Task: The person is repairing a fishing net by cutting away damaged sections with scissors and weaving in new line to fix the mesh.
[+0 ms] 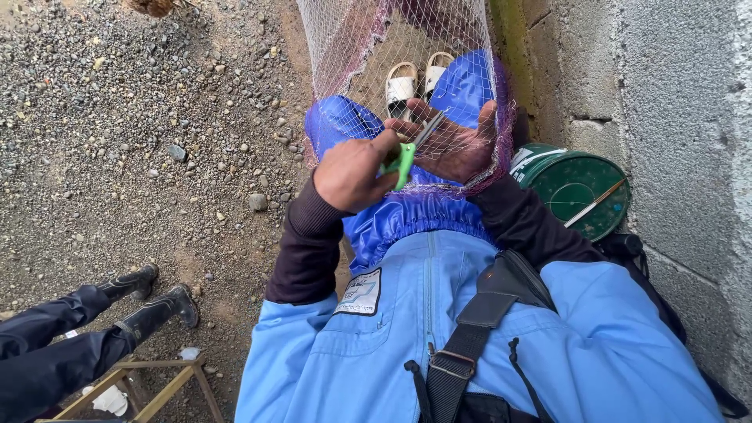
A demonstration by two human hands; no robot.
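Observation:
My left hand (354, 172) is closed round the green handle of a pair of scissors (406, 160), whose metal blades point up and right into a fine net (368, 47). My right hand (460, 145) lies palm up under the net, fingers spread, holding a stretch of mesh and its pinkish edge cord against my lap. The net hangs down from above over my blue trousers and white sandals (415, 78).
A green round lid or bucket (580, 188) with a thin stick across it stands at my right, against a concrete block wall (674, 102). Gravel ground (141, 117) lies at left. Another person's legs in black boots (149, 305) and a wooden frame (133, 384) are at lower left.

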